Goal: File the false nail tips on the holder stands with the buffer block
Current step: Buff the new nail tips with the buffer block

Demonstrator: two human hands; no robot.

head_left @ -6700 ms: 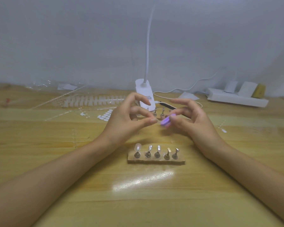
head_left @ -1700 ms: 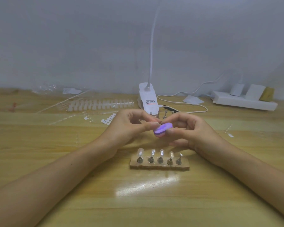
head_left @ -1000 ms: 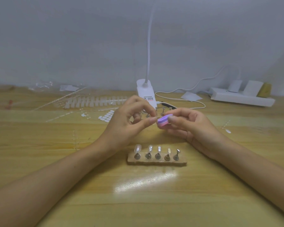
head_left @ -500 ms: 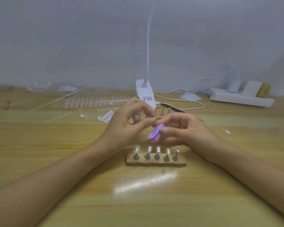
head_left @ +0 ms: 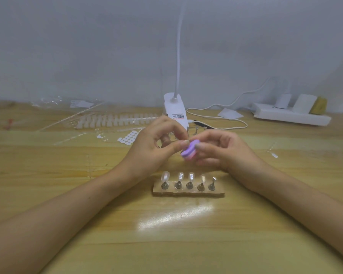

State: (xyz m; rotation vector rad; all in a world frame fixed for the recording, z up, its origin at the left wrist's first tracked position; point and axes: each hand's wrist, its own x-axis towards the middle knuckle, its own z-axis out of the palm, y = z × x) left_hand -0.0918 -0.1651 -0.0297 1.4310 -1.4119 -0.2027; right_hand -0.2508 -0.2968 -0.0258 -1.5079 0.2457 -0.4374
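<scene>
Purple buffer block pinched by right hand, left hand with unclear hold, lamp base behind.

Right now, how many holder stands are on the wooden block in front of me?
5, in one row on the wooden block: far-left stand, second, middle, fourth, far-right. Others may be hidden behind the left hand and right hand.

Left grip curled (thumb meeting forefinger), right grip pinching, the two nearly touching.
</scene>
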